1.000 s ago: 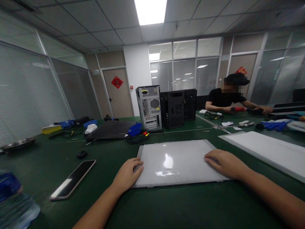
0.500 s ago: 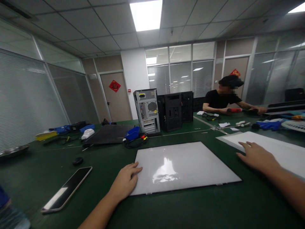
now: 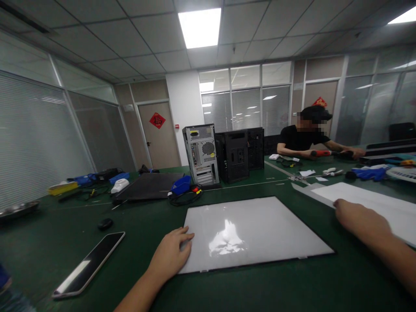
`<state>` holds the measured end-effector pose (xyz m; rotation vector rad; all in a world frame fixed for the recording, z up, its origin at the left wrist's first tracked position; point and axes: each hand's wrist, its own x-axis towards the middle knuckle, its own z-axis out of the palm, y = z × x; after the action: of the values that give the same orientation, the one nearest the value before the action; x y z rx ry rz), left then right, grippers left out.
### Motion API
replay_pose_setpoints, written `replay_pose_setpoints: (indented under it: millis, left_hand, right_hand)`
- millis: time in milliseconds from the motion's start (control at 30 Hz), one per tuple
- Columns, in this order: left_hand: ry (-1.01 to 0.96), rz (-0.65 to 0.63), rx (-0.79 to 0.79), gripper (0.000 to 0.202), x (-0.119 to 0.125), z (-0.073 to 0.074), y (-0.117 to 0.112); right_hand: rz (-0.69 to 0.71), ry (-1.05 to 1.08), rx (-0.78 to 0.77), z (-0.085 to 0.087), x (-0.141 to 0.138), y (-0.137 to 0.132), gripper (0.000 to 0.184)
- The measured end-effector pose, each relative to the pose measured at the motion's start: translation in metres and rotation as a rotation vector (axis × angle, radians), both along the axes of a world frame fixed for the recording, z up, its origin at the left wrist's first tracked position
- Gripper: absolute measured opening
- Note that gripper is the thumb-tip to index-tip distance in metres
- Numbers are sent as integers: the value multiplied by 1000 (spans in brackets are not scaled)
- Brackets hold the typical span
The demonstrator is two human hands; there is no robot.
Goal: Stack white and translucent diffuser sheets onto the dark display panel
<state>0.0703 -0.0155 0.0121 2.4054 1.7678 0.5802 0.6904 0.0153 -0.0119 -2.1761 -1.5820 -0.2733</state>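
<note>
A white rectangular panel with a thin black border lies on the green table in front of me, a ceiling light glaring off its surface. My left hand rests over its left edge, thumb and fingers apart, touching the border and the white face. To the right are white sheets, with a thin translucent sheet showing along their left side. My right hand is closed at that sheet's near edge, which is slightly raised; the fingertips are partly hidden.
A phone and a round black object lie to the left. Behind the panel stand an open computer case, black cases and a blue-headed cable. Across the table a person holds a red tool.
My right hand has gone from spread fingers on the white sheets to a closed grip at their left edge, where the translucent sheet has shifted. My left hand stays on the panel.
</note>
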Motion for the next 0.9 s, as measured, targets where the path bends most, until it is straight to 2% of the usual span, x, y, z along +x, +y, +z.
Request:
replay_pose_setpoints:
  millis: [100,200,400,500,600,667,733,900]
  left_hand:
    - [-14,4,12,39,-1,-2,0]
    - [-21,7,12,42,-2,-3,0]
    - [-46,11,-8,42,-3,-5,1]
    - [-70,11,-10,41,-4,-6,1]
    - [-78,12,-15,41,-4,-6,1]
    - [-70,12,-23,42,-4,-5,1]
    - [-62,17,-30,42,-3,-3,0]
    - [-56,22,-39,43,-2,0,-2]
  right_hand:
    - [13,-48,-36,18,-31,-7,43]
    - [121,-107,-64,33,-72,-13,43]
    - [549,-207,-138,48,-144,-28,43]
    - [769,-159,-213,48,-165,-39,41]
    - [858,-56,-252,49,-176,-46,41]
    - [862,36,-252,49,-176,-46,44]
    - [803,96,-227,46,-167,-40,48]
    - [431,-2,-121,22,-115,-11,54]
